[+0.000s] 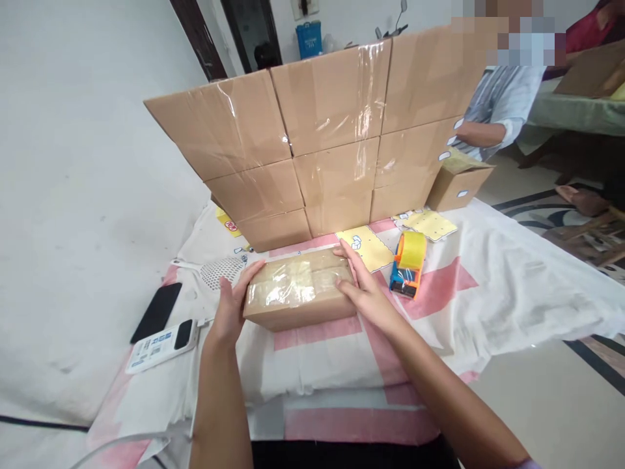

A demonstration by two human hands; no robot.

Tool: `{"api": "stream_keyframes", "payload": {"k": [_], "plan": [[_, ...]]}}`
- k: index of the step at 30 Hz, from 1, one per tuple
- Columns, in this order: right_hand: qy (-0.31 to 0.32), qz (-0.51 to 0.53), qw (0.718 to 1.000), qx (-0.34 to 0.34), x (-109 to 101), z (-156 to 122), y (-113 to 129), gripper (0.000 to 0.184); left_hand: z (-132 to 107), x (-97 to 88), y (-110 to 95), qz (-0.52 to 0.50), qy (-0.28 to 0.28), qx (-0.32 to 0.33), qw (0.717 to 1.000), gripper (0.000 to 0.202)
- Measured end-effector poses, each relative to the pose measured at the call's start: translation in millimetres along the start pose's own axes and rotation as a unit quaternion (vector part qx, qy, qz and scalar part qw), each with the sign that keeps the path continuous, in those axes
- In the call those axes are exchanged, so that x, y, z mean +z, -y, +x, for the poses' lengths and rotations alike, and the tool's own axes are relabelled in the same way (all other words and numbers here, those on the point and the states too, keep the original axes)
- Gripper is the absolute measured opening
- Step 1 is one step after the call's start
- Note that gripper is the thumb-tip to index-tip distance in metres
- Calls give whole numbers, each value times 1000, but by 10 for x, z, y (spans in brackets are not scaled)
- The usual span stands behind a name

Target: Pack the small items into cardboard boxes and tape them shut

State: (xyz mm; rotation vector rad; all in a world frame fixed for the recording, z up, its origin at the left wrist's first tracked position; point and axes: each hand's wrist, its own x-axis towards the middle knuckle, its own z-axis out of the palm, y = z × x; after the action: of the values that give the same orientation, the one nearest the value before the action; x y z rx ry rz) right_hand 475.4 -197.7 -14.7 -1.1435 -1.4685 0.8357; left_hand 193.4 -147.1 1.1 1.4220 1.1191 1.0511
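Note:
A small taped cardboard box (300,290) lies flat on the white and pink cloth (488,293) in front of me. My left hand (232,309) grips its left end, fingers curled over the top edge. My right hand (364,286) holds the right end, fingers laid along the side and top. Shiny clear tape covers the top of the box.
A wall of stacked taped cardboard boxes (322,143) stands just behind. An orange and blue tape dispenser (407,264) sits to the right, with yellow label sheets (368,247) nearby. A black phone (156,311) and a white device (161,345) lie left. Another person (493,111) sits at the back right beside a small box (459,182).

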Motion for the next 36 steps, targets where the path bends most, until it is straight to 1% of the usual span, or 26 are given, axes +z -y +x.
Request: {"api": "stream_keyframes", "payload": {"k": [2,3,5,6,7,9,10,11,12,13,14,15,16,18,19,20,22,25,27,29,30,31,32,33,34,36], "plan": [[-32,12,999,11,144,4,55,77,-30,9,-38,56,-13,-11,998,57],[-42,11,999,11,167,-12,86,76,-43,10,-59,91,-14,-14,996,54],[-85,-11,996,2,83,-78,128,72,-55,5,-96,139,3,-22,990,52],[-131,-36,991,-6,-26,-121,122,70,-52,-2,-111,151,12,-24,988,49],[-192,-69,979,-12,-173,-163,89,69,-44,-11,-122,159,20,-26,987,47],[-333,-133,933,-9,-541,-218,-68,71,-20,-30,-137,170,25,-29,985,47],[-382,-149,912,12,-730,-221,-187,76,-11,-37,-145,174,27,-30,984,48],[-412,-136,900,44,-902,-207,-321,78,-6,-38,-156,181,26,-31,983,49],[-410,-96,903,91,-1044,-179,-458,76,-10,-29,-173,194,21,-26,981,49],[-395,-58,908,130,-1149,-145,-587,68,-26,-5,-197,219,8,-12,976,48],[-368,-36,916,156,-1215,-112,-698,58,-54,36,-226,259,-15,12,966,44],[-336,-25,926,169,-1244,-84,-784,49,-94,96,-258,312,-37,42,948,40],[-309,-26,936,165,-1244,-66,-844,44,-146,174,-289,370,-49,76,925,37],[-271,-42,954,122,-1188,-64,-897,41,-269,357,-334,458,-32,139,877,49],[-258,-46,960,96,-1146,-77,-899,40,-331,447,-343,480,-14,164,862,56],[-246,-46,966,69,-1101,-94,-891,39,-388,525,-344,488,1,182,853,59],[-216,-44,975,29,-1013,-130,-850,38,-471,623,-329,492,3,202,847,56],[-182,-7,983,1,-874,-168,-721,35,-511,640,-320,515,-7,198,834,45],[-180,29,983,-12,-767,-185,-574,32,-514,639,-355,538,-8,205,818,40],[-192,60,979,-24,-651,-212,-382,29,-539,701,-422,548,-22,238,802,34],[-201,76,976,-29,-594,-234,-275,28,-568,768,-460,539,-35,262,800,30],[-209,92,973,-34,-541,-264,-167,28,-607,859,-495,518,-45,285,805,26],[-217,108,969,-40,-493,-303,-62,28,-654,971,-524,487,-44,300,819,23],[-224,119,966,-48,-453,-348,36,29,-705,1098,-545,451,-28,304,839,22],[-230,125,963,-59,-420,-397,125,30,-754,1232,-556,414,-1,294,862,23],[-230,119,963,-77,-381,-494,268,32,-834,1487,-555,333,67,243,909,24]]}}
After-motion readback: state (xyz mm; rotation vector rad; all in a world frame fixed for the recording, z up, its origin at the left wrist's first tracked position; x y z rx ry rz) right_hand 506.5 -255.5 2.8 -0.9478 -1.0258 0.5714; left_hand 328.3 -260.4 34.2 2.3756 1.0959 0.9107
